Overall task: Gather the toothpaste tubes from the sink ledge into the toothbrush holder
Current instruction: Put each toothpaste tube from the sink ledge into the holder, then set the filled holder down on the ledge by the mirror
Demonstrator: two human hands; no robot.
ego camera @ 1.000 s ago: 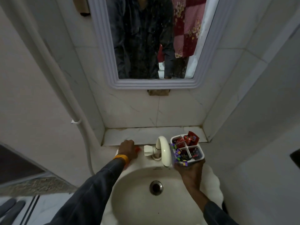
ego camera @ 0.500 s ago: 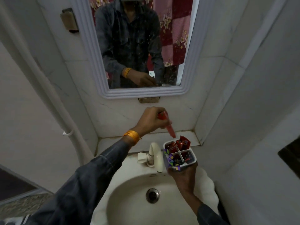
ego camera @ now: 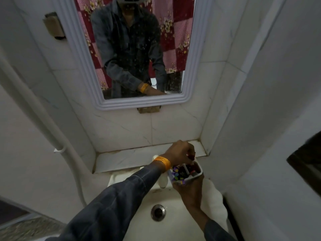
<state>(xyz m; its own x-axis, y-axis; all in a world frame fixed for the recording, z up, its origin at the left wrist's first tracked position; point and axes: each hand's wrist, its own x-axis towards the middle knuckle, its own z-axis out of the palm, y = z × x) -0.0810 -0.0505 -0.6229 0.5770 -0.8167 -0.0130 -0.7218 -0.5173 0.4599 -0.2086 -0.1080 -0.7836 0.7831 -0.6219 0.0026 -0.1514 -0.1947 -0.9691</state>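
Now the left hand (ego camera: 180, 153) is seen lowered onto the back compartment of the toothbrush holder (ego camera: 188, 173); half a second ago it was held high above it with the red toothpaste tube pointing down. Only a red tip of the toothpaste tube (ego camera: 191, 156) is visible under the fingers, so the tube is judged mostly inserted. The left grip is closed around that tip; release is not yet shown. The holder is gripped from below by the right hand (ego camera: 190, 190), held over the sink basin (ego camera: 135, 221) beside the tap (ego camera: 163, 181). Other red tubes are seen in its compartments. No tube is visible on the sink ledge (ego camera: 125, 159); the part behind the left hand is hidden. Gathering is judged nearly complete.
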